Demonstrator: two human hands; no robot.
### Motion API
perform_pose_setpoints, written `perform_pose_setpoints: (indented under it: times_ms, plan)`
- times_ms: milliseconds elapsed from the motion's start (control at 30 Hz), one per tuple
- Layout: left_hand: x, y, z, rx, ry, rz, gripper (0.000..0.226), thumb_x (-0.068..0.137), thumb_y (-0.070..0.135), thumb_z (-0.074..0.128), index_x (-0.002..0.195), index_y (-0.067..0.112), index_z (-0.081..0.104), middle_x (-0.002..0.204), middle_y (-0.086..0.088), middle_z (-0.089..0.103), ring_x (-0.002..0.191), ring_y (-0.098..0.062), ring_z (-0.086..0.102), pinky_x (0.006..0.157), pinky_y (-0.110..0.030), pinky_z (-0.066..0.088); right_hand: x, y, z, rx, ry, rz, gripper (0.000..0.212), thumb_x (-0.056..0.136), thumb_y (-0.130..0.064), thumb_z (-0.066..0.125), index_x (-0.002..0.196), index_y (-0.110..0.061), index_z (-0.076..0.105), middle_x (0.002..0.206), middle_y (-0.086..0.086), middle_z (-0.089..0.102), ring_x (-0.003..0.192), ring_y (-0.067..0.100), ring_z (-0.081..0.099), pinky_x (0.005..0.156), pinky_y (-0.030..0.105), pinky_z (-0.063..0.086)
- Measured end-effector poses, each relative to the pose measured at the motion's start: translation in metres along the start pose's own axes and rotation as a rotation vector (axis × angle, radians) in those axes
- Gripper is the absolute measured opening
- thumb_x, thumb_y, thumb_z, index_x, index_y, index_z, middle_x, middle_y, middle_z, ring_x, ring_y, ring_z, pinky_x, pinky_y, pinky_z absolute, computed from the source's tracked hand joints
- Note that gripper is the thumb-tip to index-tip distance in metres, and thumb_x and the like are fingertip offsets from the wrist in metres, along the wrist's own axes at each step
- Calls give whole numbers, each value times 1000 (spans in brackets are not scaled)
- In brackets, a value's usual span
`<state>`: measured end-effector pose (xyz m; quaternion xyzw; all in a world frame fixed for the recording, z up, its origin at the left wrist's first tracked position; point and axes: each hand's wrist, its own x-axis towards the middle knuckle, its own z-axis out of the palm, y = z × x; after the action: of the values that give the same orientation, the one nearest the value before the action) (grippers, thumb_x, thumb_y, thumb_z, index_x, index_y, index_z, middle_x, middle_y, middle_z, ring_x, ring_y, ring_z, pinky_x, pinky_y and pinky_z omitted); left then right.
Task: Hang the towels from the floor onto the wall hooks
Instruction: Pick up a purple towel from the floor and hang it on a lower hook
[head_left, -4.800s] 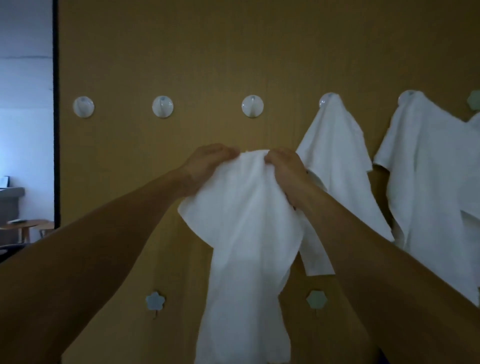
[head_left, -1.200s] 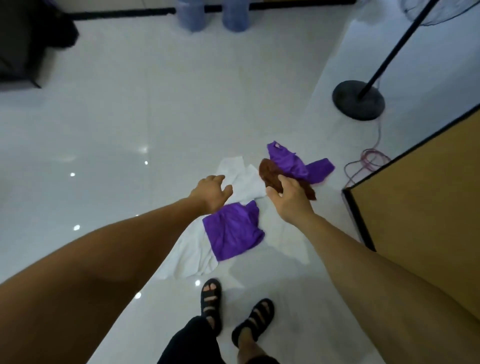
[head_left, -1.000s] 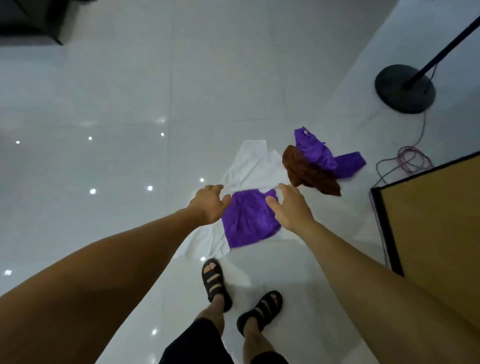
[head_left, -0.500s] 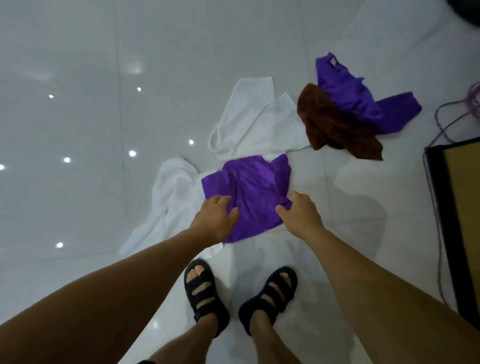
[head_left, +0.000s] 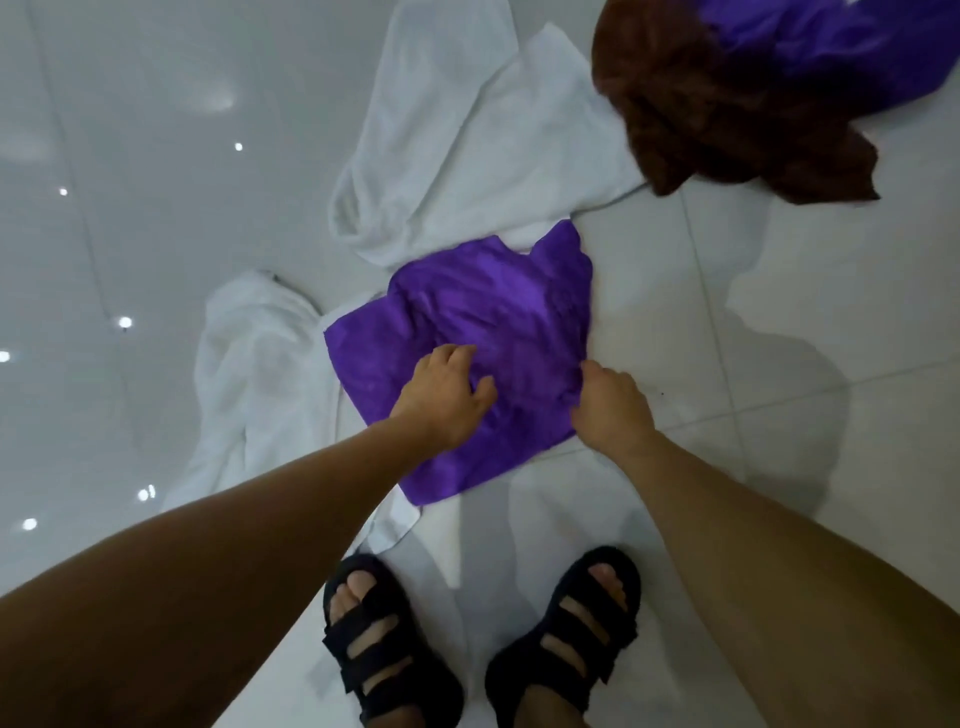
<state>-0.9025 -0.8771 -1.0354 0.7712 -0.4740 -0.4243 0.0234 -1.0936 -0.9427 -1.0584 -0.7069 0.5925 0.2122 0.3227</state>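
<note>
A purple towel (head_left: 483, 322) was seen lying spread and rumpled on the floor (head_left: 779, 322) at the centre of the frame, its lower corner pointed toward the bottom edge. The left hand (head_left: 441, 395) was laid on the middle of this towel, with the fingers bent down into the cloth and the thumb spread to the right; whether cloth was actually caught in that hand could not be told. The right hand (head_left: 610, 405) was placed at the towel's right edge, where the edge was pinched between the thumb and the curled fingers and the cloth was drawn into creases toward it. The two hands were held apart, with wrinkled purple cloth between them.

The towel's left and lower edges were overlapped onto a left white towel (head_left: 254, 374), which was stretched from the middle left of the frame down toward the bottom centre. An upper white towel (head_left: 467, 130) was spread just above the purple one, touching or nearly touching its top edge. A brown towel (head_left: 727, 119) was bunched in the upper right, resting partly on that white towel's right corner. A second purple towel (head_left: 841, 47) was heaped against the brown one in the top right corner.

The floor was made of glossy white tiles, dotted with small light reflections at the left. Two feet in black strapped sandals (head_left: 387, 654) were planted at the bottom centre.
</note>
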Motion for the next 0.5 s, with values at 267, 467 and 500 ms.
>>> perform_pose_setpoints:
  times_ms: [267, 467, 500]
  plan:
    - [-80, 80, -70, -23, -157, 97, 81, 75, 38, 74, 142, 14, 36, 136, -11, 50, 123, -30, 49, 100, -39, 42, -91, -62, -110, 555, 33, -81, 24, 87, -26, 61, 78, -4, 55, 84, 19, 64, 83, 37, 58, 71, 41, 44]
    - [-162, 202, -222, -74, -18, 268, 19, 90, 20, 53, 106, 16, 60, 99, -5, 67, 90, -26, 62, 78, -35, 49, -207, -85, -284, 928, 243, -66, 28, 83, -32, 70, 85, -4, 68, 82, 13, 69, 81, 31, 66, 75, 46, 55]
    - [-176, 226, -247, -56, -7, 306, 19, 92, 19, 49, 106, 17, 61, 98, -3, 68, 89, -24, 61, 78, -33, 48, -228, -85, -314, 933, 259, -85, 29, 82, -37, 72, 89, -8, 69, 83, 7, 70, 81, 25, 67, 76, 44, 56]
